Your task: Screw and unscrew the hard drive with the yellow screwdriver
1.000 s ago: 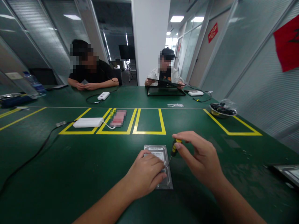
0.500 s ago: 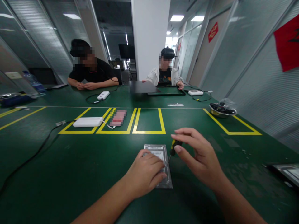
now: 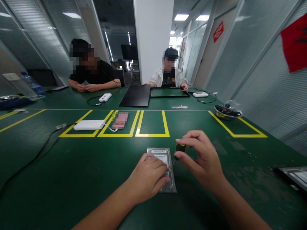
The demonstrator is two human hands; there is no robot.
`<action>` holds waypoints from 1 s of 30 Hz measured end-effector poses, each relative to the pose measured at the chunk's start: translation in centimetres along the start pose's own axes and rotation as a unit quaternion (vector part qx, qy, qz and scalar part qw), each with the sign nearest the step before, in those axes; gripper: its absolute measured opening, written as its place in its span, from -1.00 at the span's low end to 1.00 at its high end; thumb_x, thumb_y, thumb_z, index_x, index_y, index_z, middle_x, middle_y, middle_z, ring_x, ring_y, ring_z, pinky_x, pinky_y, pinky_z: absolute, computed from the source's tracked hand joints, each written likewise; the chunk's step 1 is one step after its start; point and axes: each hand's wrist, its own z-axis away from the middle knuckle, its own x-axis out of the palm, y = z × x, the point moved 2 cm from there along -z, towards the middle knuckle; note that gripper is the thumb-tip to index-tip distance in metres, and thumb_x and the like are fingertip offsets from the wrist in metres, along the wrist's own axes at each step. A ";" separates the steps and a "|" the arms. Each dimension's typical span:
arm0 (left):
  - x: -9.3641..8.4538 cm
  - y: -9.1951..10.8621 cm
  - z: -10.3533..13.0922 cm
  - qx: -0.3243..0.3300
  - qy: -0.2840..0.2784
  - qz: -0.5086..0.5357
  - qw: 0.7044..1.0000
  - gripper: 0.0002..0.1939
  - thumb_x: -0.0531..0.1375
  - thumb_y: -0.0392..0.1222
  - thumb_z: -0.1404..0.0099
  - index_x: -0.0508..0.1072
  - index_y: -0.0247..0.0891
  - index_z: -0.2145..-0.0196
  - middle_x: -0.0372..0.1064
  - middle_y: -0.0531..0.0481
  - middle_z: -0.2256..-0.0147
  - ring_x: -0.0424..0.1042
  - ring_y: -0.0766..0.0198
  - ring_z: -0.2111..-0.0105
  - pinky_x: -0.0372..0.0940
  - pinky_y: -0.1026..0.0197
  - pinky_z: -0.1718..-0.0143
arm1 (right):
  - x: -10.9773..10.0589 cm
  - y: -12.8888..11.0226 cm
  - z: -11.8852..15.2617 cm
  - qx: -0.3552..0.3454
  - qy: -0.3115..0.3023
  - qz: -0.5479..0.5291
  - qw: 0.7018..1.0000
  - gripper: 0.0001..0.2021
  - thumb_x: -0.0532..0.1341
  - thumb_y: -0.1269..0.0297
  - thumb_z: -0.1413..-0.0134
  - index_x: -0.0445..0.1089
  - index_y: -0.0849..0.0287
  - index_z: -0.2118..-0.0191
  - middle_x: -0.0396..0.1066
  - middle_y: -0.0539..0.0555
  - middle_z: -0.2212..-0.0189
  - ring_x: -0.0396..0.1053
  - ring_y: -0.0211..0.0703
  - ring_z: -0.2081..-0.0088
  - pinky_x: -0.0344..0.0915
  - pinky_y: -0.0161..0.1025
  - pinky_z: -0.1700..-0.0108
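A silver hard drive with a white label lies flat on the green table. My left hand rests across it, fingers curled and pressing on its top, hiding much of the label. My right hand pinches the short black-and-yellow handle of a screwdriver between thumb and fingers. The screwdriver leans, its thin shaft running down to the drive's right edge, close by my left fingertips. Whether its tip sits in a screw is too small to tell.
Small screws are scattered on the right, with another drive-like device at the edge. Beyond are a metal bowl, a white power bank and a pink phone. Two people sit opposite; one has a black panel and frame.
My right hand has turned the screwdriver handle slightly; my left hand stays on the drive. Across the table, the person on the right has laid the black panel down to the left.
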 end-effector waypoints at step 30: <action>0.1 -0.1 0.2 0.004 0.006 -0.002 1.000 -0.83 0.16 -0.11 -0.38 0.45 -0.17 0.11 0.51 -0.02 0.17 0.42 0.10 0.10 0.04 -0.02 -0.05 | -0.1 0.1 0.0 -0.024 -0.018 -0.012 0.999 -0.79 0.26 0.44 -0.13 0.44 0.11 0.10 0.43 0.06 0.23 0.41 -0.17 0.17 0.37 -0.22 0.18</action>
